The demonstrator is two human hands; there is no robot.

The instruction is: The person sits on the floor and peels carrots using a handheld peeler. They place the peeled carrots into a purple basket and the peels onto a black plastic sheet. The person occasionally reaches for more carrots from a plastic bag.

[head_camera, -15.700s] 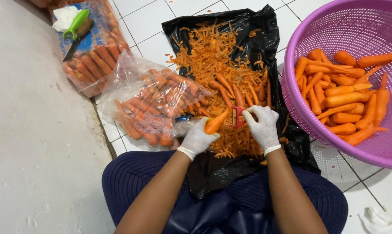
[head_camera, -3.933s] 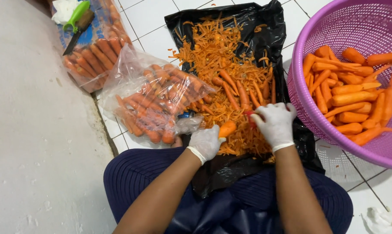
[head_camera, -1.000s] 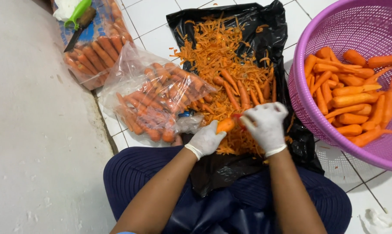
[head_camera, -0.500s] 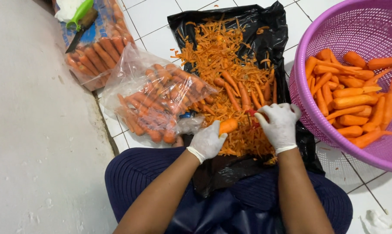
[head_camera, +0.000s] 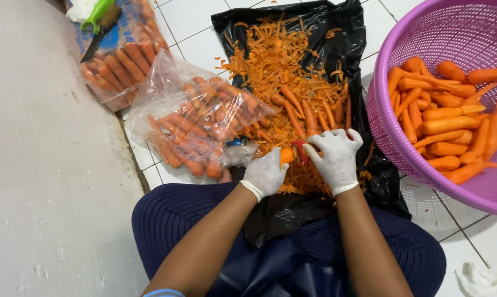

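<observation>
My left hand [head_camera: 266, 174], in a white glove, grips a short orange carrot [head_camera: 287, 155] over a black plastic sheet [head_camera: 344, 38]. My right hand [head_camera: 335, 154], also gloved, holds a red peeler [head_camera: 300, 149] against the carrot's end. Both hands meet just above my lap. A heap of orange peelings [head_camera: 281, 66] and a few whole carrots [head_camera: 309, 114] lie on the sheet beyond my hands.
A purple plastic basket [head_camera: 386, 126] with several peeled carrots [head_camera: 443, 121] stands at the right. A clear bag of carrots [head_camera: 196, 124] lies to the left, with another carrot bag [head_camera: 125, 60] behind it carrying a green-handled knife [head_camera: 97, 25]. A grey step [head_camera: 45, 165] runs along the left.
My right hand has drawn back in toward the carrot, bringing the peeler against its end. The left hand has kept the carrot nearly in place.
</observation>
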